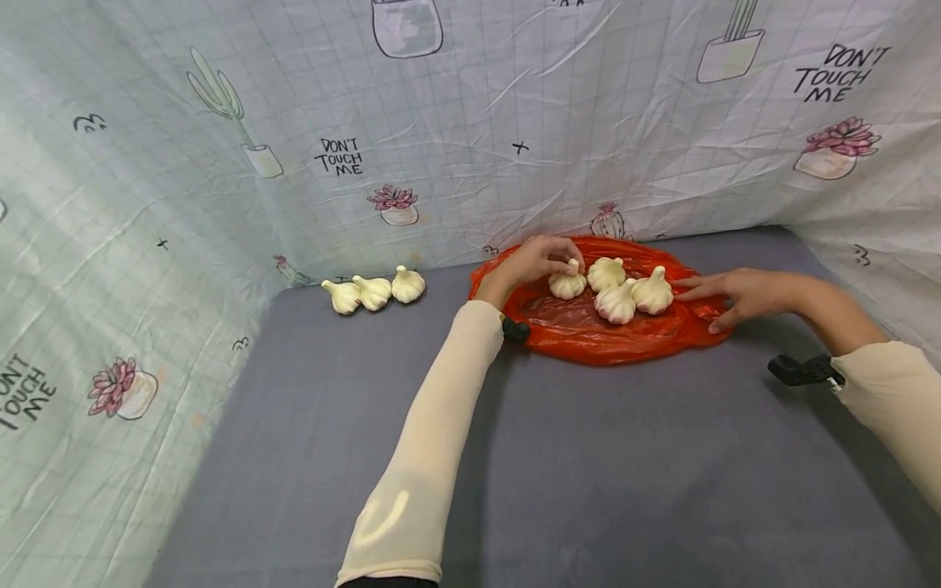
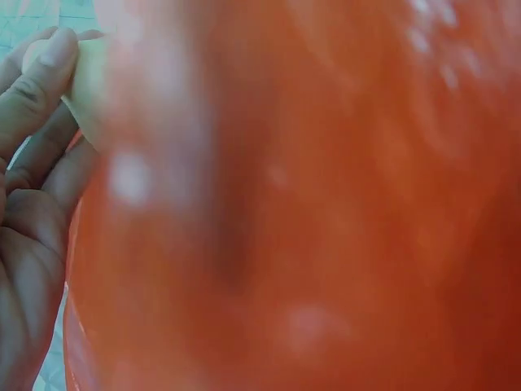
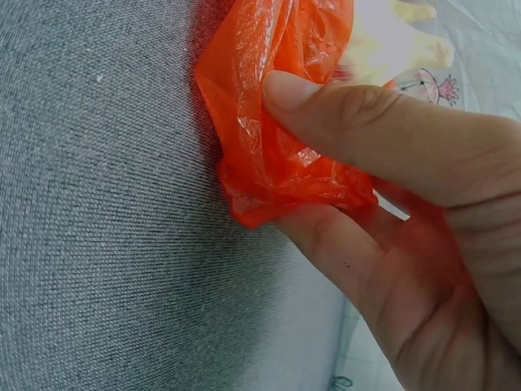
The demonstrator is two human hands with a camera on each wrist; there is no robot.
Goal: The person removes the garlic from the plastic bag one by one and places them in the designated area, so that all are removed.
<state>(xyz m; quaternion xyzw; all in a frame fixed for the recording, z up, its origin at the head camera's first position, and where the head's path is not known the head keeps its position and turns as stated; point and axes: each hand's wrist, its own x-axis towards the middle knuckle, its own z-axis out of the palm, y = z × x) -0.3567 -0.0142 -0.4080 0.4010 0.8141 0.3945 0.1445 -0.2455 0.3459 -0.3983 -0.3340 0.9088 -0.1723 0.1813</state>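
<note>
An orange plastic bag (image 1: 588,331) lies flattened at the back of the grey table, with several garlic bulbs on it. My left hand (image 1: 569,263) reaches over the bag's left part and its fingers curl round the top of the leftmost garlic bulb (image 1: 568,285). In the left wrist view the fingers (image 2: 41,81) press on that pale bulb (image 2: 85,85), and the blurred orange bag (image 2: 326,204) fills the rest. My right hand (image 1: 702,306) is at the bag's right edge. There the thumb (image 3: 350,122) and a finger pinch a fold of the bag (image 3: 269,163).
Three more garlic bulbs (image 1: 373,291) lie in a row at the back left of the grey table (image 1: 588,457). A cactus-print cloth (image 1: 220,163) walls the back and both sides. Black straps (image 1: 801,369) sit at both wrists.
</note>
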